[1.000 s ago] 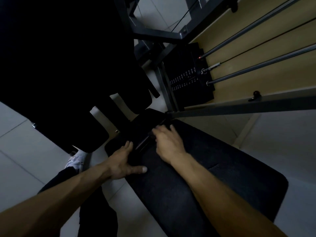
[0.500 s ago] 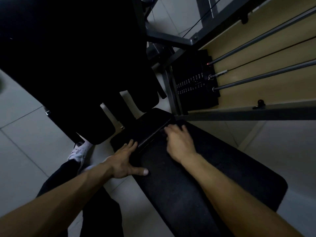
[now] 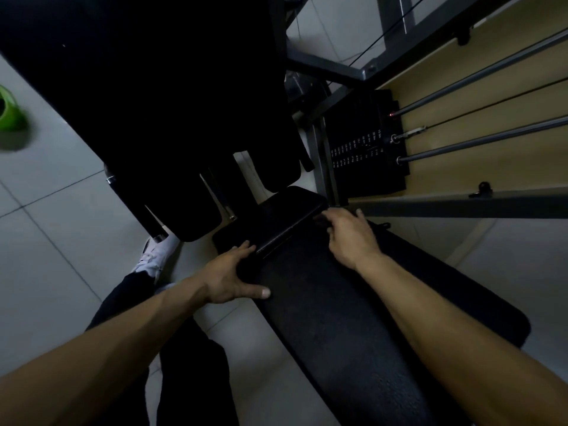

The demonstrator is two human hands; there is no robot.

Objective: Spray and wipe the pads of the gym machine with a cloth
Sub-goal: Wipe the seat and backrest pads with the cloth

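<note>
Head: left hand (image 3: 228,277), right hand (image 3: 350,238) — resting on pad (image 3: 344,339).

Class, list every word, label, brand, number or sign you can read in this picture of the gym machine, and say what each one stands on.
Weight stack: rows of small pale marks, possibly numbers, too small and dim to read.
Green object at the left edge: blurred, no text can be made out.
Nothing else in view shows any lettering, so no text here can be quoted.

Head-worn camera looks steeply down, close over seat pad (image 3: 338,327).
</note>
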